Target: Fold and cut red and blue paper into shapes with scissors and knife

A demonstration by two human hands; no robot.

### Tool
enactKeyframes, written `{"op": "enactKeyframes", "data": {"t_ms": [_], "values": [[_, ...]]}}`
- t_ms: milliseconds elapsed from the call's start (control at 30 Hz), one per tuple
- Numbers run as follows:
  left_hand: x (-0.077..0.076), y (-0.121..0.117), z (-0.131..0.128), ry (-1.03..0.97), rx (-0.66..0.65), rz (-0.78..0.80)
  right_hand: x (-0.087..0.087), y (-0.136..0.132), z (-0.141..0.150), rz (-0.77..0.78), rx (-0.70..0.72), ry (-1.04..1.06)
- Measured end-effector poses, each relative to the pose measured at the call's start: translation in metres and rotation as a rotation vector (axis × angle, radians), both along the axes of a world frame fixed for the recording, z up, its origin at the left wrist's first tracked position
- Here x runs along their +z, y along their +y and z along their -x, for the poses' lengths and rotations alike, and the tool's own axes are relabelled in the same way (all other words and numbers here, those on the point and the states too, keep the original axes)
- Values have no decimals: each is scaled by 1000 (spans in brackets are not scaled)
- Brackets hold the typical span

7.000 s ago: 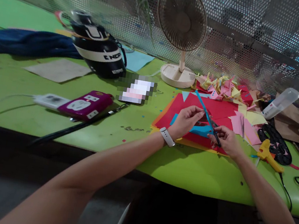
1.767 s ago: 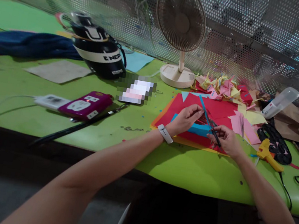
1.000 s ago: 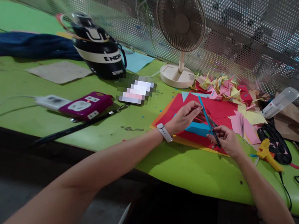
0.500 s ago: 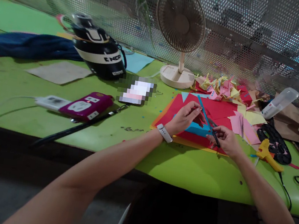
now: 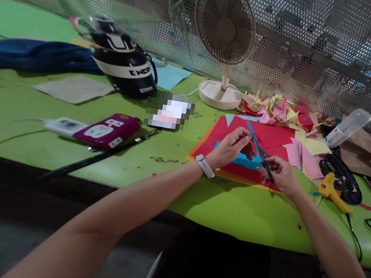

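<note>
My left hand [image 5: 228,148], a white watch at its wrist, pinches a narrow blue paper strip [image 5: 252,133] between thumb and fingers. The strip slants down toward my right hand [image 5: 284,177], whose fingers are closed around dark scissors [image 5: 268,169]. The scissors' tip meets the strip's lower part; the blades are small and partly hidden. Beneath both hands lies a folded blue paper piece [image 5: 248,160] on red paper sheets [image 5: 273,135], with an orange edge showing below them.
Pink paper scraps [image 5: 304,161], a yellow glue gun [image 5: 335,193] and a black coiled item [image 5: 350,188] lie to the right. A fan [image 5: 221,95] stands behind. Leftward are a phone [image 5: 170,113], a purple power socket [image 5: 108,132] and a large black bottle [image 5: 124,69].
The blue strip, straight before, now bends in the middle near the scissors' tip. Both hands have barely moved.
</note>
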State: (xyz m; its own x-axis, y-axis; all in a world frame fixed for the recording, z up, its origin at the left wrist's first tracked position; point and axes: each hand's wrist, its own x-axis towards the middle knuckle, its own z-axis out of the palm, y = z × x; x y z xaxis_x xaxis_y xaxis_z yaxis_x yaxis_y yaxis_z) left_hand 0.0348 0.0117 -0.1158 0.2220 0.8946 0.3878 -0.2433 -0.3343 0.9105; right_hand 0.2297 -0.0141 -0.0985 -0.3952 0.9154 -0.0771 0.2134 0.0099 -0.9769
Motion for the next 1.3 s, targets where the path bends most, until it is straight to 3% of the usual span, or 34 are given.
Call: {"op": "enactKeyframes", "data": {"t_ms": [1033,1300], "values": [[-1,-3,-2,-11,-20,37,-1,0,1,-8,23,-2],[6,-3,1,-22,-3,69,0,1,-3,-23,5,-4]]}}
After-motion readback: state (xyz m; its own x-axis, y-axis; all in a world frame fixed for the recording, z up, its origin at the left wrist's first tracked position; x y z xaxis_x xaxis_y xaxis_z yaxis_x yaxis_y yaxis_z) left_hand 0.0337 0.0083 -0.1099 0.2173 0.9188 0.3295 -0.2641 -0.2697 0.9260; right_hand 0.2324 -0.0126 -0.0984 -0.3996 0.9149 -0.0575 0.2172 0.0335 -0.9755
